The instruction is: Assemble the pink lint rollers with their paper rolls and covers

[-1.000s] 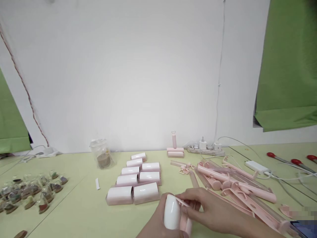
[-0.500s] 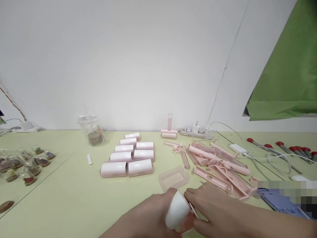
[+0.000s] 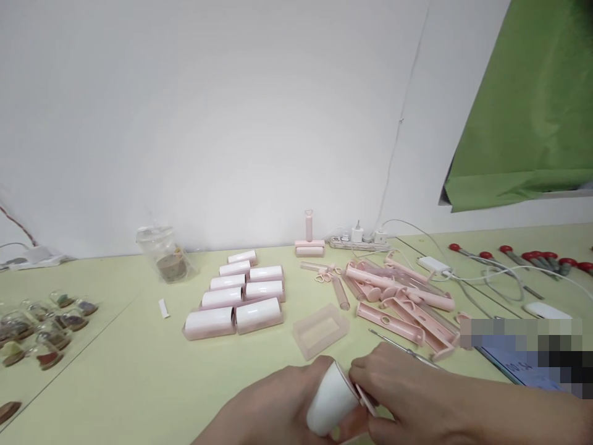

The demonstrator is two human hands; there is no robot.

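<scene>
My left hand (image 3: 299,389) is wrapped round a white lint roller roll (image 3: 331,400), which tilts with its open end facing right. My right hand (image 3: 393,380) pinches a flat pink plastic part (image 3: 365,398) against that end; its full shape is hidden by my fingers. More pink plastic shows below, between my hands. Just beyond them lies a translucent pink tray-shaped cover (image 3: 320,330). A thin metal tool, apparently a screwdriver (image 3: 401,347), rests behind my right hand.
Several white rolls (image 3: 258,314) in pink covers lie in two rows at left. Pink handle parts (image 3: 398,290) are heaped at right, near a phone (image 3: 514,364). An assembled pink lint roller (image 3: 309,242) stands by a power strip (image 3: 359,245). Small glass domes (image 3: 53,334) are far left.
The view has turned slightly, and the screwdriver now shows more fully behind my right hand. The roll is a little more upright; both hands keep their grip.
</scene>
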